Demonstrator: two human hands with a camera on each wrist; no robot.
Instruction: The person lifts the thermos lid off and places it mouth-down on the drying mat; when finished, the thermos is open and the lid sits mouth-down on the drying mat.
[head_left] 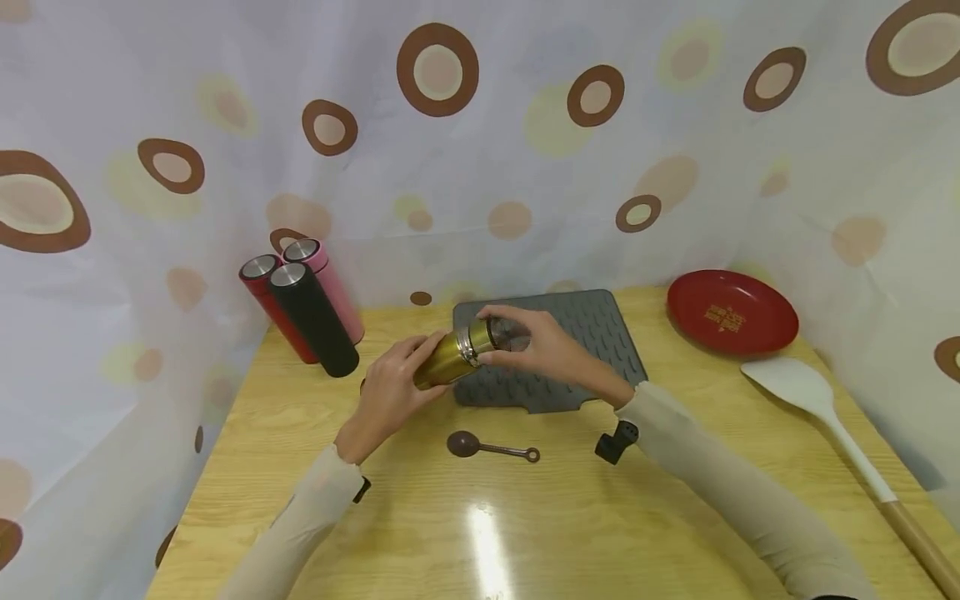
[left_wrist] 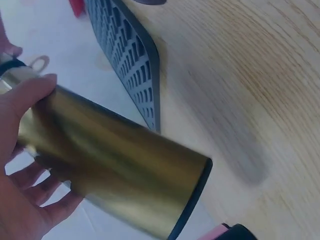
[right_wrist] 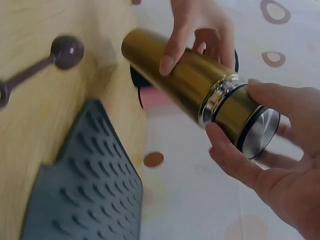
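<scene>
Head view: from above the table [head_left: 420,525], facing forward and down. Wrist views: close-range, both covering the gold flask [right_wrist: 196,86].

We can read no word, brand or number in any of the three views. The one thing we find that looks like writing is a block of gold lettering [head_left: 725,317] on the red plate [head_left: 772,323], at three o'clock from the middle of the head view. It sits on the plate's inner face, close to its centre, in short stacked rows that slope slightly down toward four o'clock. The characters are too small and blurred for us to spell out.
</scene>
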